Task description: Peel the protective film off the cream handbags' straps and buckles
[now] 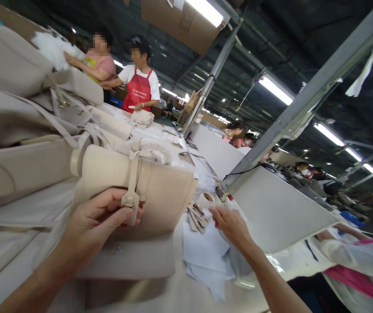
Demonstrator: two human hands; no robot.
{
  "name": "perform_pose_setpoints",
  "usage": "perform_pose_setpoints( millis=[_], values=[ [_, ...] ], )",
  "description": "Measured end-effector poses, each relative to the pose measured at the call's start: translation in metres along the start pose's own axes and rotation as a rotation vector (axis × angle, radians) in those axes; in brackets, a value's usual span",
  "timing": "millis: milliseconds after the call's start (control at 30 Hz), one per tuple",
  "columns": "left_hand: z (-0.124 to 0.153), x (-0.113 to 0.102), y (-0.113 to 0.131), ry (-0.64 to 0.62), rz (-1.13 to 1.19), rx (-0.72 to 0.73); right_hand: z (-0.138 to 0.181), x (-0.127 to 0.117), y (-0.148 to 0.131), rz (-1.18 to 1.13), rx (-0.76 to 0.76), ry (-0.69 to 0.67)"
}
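A beige leather handbag (160,191) stands on the white worktable (160,300) in front of me. My left hand (98,217) grips its front, thumb and fingers closed around the strap tab with a metal clasp (130,202). My right hand (230,224) reaches out to the right of the bag, over a small pile of beige leather tabs (197,217) and next to a roll of tape (206,199). Its fingers are curled, and I cannot make out anything in them. Thin white sheets (206,256) lie under that hand.
More beige bags (20,113) are stacked at the left and along the table. Two people in aprons (137,87) work at the far end. A grey partition board (271,204) and a slanted metal post (303,95) stand right. Another person's sleeve (355,261) is at lower right.
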State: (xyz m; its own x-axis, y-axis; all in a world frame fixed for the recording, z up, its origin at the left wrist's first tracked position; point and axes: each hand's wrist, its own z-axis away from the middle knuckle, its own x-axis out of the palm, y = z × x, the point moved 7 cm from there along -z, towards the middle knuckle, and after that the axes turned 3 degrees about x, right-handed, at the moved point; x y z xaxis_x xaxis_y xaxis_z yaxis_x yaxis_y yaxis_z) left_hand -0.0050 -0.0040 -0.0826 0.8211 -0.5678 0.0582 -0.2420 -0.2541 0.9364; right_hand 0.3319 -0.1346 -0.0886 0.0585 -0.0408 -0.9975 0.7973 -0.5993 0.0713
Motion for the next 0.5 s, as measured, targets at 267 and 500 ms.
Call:
perform_pose_setpoints(
  millis=[267,500],
  values=[
    [0.001,-0.001,0.005,0.003,-0.043,0.045,0.105,0.068,0.003,-0.015,-0.376,0.078],
    [-0.002,0.000,0.012,-0.004,-0.009,0.034,0.099,0.078,0.018,-0.001,-0.325,0.160]
  ],
)
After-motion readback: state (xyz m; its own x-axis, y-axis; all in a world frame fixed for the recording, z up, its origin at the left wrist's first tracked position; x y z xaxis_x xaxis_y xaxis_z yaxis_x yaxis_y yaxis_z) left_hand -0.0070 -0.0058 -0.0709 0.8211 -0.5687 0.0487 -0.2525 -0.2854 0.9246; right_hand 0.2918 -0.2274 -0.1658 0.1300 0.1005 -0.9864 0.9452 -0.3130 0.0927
